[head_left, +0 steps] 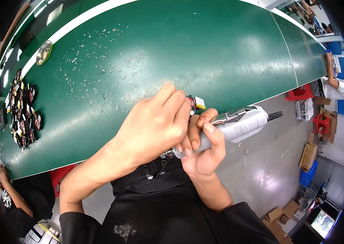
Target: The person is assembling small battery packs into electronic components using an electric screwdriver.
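My left hand (151, 122) is closed around a small black part (192, 105) with a white and yellow label, just above the near edge of the green table (228, 53). Most of that part is hidden by my fingers. In my right hand (204, 150) lies a grey and white electric screwdriver (241, 127), with fingers and thumb wrapped round its body. Its black cable end points right, and its metal nose shows below my left wrist. Both hands are close together; whether the screwdriver touches the part cannot be seen.
Many tiny silvery screws (98, 69) are scattered over the table's left half. A heap of black labelled parts (23, 112) and a round dish (44, 53) stand farther left. Co-workers sit at both ends. Red stools (321, 123) and cardboard boxes (309, 152) are on the right.
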A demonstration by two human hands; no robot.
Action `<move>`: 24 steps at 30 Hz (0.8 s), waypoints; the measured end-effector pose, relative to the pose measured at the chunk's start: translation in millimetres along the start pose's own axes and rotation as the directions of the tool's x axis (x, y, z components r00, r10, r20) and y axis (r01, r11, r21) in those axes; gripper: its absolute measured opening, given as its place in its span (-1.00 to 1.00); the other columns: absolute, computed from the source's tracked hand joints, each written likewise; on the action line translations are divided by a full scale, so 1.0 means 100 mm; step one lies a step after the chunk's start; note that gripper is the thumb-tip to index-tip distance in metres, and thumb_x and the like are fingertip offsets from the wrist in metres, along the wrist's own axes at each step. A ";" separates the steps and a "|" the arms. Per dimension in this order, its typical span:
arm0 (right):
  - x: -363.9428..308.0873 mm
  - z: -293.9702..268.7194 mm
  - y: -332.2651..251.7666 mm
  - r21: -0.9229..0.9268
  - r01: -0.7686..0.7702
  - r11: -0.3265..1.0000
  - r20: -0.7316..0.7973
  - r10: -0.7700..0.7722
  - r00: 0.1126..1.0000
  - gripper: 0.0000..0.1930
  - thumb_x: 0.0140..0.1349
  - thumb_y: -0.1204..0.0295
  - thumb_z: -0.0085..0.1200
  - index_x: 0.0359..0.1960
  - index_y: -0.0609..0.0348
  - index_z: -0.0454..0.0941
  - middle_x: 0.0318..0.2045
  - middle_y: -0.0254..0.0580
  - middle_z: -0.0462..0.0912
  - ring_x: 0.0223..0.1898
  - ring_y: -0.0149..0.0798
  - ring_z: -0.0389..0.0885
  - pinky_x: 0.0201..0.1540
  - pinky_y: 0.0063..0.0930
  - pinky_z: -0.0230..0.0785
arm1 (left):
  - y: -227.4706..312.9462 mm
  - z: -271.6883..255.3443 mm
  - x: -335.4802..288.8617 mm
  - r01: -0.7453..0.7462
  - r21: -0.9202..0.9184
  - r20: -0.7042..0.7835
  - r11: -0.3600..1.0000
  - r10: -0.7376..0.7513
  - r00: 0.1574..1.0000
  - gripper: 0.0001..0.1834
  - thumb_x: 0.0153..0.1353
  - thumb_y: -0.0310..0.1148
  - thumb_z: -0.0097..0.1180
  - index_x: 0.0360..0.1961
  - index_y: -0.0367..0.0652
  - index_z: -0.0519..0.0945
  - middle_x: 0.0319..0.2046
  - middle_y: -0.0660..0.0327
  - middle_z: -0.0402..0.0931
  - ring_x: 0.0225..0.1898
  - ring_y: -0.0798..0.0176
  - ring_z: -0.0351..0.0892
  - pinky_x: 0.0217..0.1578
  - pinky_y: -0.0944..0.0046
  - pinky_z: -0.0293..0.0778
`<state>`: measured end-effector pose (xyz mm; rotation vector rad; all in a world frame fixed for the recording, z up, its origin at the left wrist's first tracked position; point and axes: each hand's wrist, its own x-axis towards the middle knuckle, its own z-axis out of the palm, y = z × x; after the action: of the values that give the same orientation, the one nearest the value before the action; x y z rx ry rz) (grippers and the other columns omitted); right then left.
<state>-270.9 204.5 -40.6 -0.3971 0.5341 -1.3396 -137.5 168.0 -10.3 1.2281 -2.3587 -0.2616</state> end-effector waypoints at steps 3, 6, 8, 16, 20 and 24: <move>0.00 -0.01 -0.01 -0.019 -0.003 1.000 -0.001 0.002 1.000 -0.90 0.26 0.40 -0.17 -0.31 0.16 0.30 -0.73 -0.31 0.25 -0.75 -0.37 0.27 -0.59 -0.46 0.25 | 0.04 0.05 -0.04 -0.083 0.048 -0.065 0.995 0.086 0.994 -0.64 -0.24 -0.57 0.15 -0.30 -0.48 0.54 -0.24 0.01 0.52 -0.21 0.08 0.55 -0.45 0.27 0.58; 0.03 -0.05 -0.15 -0.022 -0.041 0.999 0.114 0.043 0.992 -0.90 0.25 0.41 -0.18 -0.31 0.17 0.30 -0.74 -0.30 0.25 -0.79 -0.38 0.24 -0.63 -0.46 0.25 | 0.09 0.07 -0.08 -0.061 0.100 -0.054 0.993 0.066 0.996 -0.63 -0.25 -0.58 0.15 -0.29 -0.48 0.54 -0.22 -0.01 0.52 -0.19 0.07 0.54 -0.42 0.27 0.59; 0.09 -0.02 -0.36 -0.016 -0.026 1.000 0.228 0.029 0.973 -0.91 0.24 0.43 -0.21 -0.31 0.17 0.29 -0.75 -0.30 0.25 -0.81 -0.40 0.20 -0.66 -0.45 0.23 | 0.09 0.07 -0.09 -0.084 0.124 -0.044 0.989 0.090 0.995 -0.62 -0.21 -0.58 0.17 -0.26 -0.50 0.54 -0.18 -0.05 0.51 -0.16 0.05 0.53 -0.38 0.26 0.59; 0.55 0.25 -0.99 -0.236 0.306 0.922 0.445 -0.177 0.878 -0.82 0.30 0.32 -0.16 -0.25 0.19 0.33 -0.70 -0.37 0.26 -0.74 -0.47 0.24 -0.56 -0.50 0.22 | 0.13 0.07 -0.21 -0.095 0.231 0.060 0.968 0.084 0.995 -0.55 -0.16 -0.49 0.09 -0.18 -0.58 0.56 -0.08 -0.21 0.49 -0.02 -0.03 0.46 -0.01 0.22 0.48; 0.73 0.19 -0.90 -0.271 0.315 0.910 0.437 -0.176 0.882 -0.79 0.31 0.30 -0.20 -0.27 0.18 0.37 -0.70 -0.39 0.25 -0.75 -0.48 0.20 -0.58 -0.52 0.19 | 0.13 0.09 -0.20 -0.103 0.232 0.054 0.967 0.093 0.994 -0.57 -0.14 -0.49 0.07 -0.19 -0.55 0.58 -0.07 -0.19 0.49 0.00 -0.04 0.47 0.02 0.21 0.46; 0.78 0.14 -0.82 -0.283 0.294 0.913 0.426 -0.155 0.891 -0.79 0.31 0.29 -0.21 -0.29 0.16 0.37 -0.71 -0.40 0.24 -0.76 -0.48 0.18 -0.59 -0.53 0.17 | 0.13 0.12 -0.19 -0.049 0.104 0.008 0.993 0.048 0.999 -0.56 -0.22 -0.65 0.12 -0.19 -0.61 0.53 -0.07 -0.18 0.46 -0.05 -0.07 0.49 -0.15 0.16 0.55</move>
<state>-317.7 111.4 5.7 -1.0245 0.3834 -1.3430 -143.4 190.8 -21.8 1.2164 -2.4302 -0.1278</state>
